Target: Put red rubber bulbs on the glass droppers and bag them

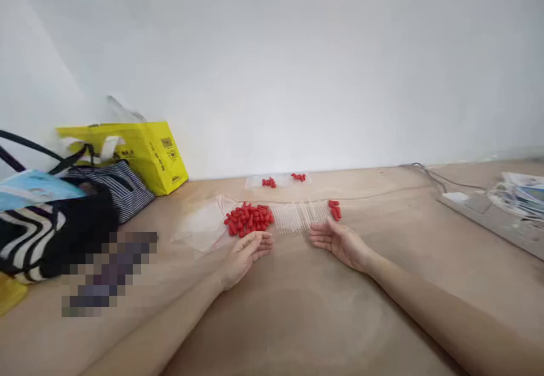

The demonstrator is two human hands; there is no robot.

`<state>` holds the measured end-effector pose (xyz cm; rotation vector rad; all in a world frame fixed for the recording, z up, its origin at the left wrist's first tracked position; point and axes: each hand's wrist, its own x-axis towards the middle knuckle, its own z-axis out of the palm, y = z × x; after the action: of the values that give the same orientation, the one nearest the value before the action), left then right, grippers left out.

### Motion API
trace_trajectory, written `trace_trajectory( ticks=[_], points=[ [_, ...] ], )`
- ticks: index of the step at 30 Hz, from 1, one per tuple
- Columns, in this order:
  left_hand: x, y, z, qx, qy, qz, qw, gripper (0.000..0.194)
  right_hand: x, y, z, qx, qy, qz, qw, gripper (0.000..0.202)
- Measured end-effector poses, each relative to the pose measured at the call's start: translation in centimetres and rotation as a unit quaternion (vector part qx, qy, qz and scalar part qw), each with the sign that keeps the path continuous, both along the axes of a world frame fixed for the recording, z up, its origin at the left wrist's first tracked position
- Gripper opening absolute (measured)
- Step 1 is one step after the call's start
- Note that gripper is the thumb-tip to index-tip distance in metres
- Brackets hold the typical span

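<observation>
A row of thin white sticks (291, 218) lies side by side on the wooden table, between and just beyond my hands. Left of the row is a heap of small red pieces (246, 220), rounded at one end, lying on clear plastic bags. My left hand (246, 257) rests in front of that heap, palm turned inward and fingers stretched out, holding nothing. My right hand (342, 244) is held near the right end of the sticks, also open, its fingers pointing left. A few red pieces (334, 210) lie just beyond its thumb.
Toward the wall, two small red clusters (268, 182) lie on clear plastic. On the left stand a yellow bag (157, 157), a striped pouch (127, 189) and a black-and-white bag (55, 231); a pixelated patch is nearby. A power strip (488, 217) with cables lies at right.
</observation>
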<state>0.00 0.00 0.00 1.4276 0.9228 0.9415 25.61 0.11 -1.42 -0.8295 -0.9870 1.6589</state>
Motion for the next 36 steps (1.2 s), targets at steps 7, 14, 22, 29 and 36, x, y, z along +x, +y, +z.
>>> trace_trajectory(
  ticks=[7, 14, 22, 29, 36],
  points=[
    [-0.2, -0.9, 1.1, 0.284, 0.333, -0.044, 0.898, 0.027, 0.2, -0.8, -0.1, 0.338, -0.390, -0.023, 0.856, 0.032],
    [-0.6, -1.0, 0.8, 0.327, 0.409, -0.079, 0.848, 0.033, 0.0, -1.5, 0.1, 0.463, -0.533, 0.020, 0.708, 0.031],
    [-0.6, -1.0, 1.1, 0.335, 0.420, -0.074, 0.840, 0.032, -0.2, -1.3, 0.2, 0.466, -0.541, 0.021, 0.700, 0.030],
    [-0.6, -0.9, 1.0, 0.355, 0.408, -0.066, 0.838, 0.030, -0.3, -1.4, 0.3, 0.475, -0.528, 0.013, 0.704, 0.028],
    [-0.1, 1.0, 0.6, 0.486, 0.414, 0.107, 0.762, 0.018, -0.5, 1.8, 0.7, 0.384, -0.594, -0.166, 0.688, 0.020]
  ],
)
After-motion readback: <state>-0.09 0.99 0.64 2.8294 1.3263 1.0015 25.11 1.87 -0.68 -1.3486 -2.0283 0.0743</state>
